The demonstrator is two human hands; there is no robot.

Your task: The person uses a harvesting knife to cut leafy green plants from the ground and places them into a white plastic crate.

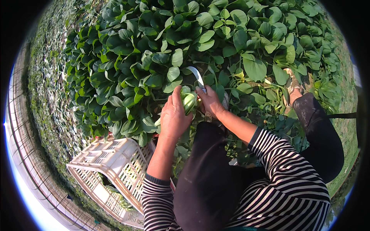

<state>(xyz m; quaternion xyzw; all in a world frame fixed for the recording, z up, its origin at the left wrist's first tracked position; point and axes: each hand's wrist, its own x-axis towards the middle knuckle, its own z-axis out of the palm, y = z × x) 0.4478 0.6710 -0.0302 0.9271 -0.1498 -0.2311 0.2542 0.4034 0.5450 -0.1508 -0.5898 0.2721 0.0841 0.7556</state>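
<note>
My left hand is closed around a trimmed-looking head of bok choy, its pale green stalks facing up between thumb and fingers. Close beside it, my right hand grips a small sickle. The sickle's curved steel blade points away from me and bends to the left, standing clear of the stalks. Most of its handle is hidden inside the right fist. The right fingertips come very near the bok choy; whether they touch it I cannot tell.
Dense bok choy plants grow ahead and to the left. A white slatted plastic crate at lower left has greens inside. My bent knee rises between my arms, and a foot rests among plants at right.
</note>
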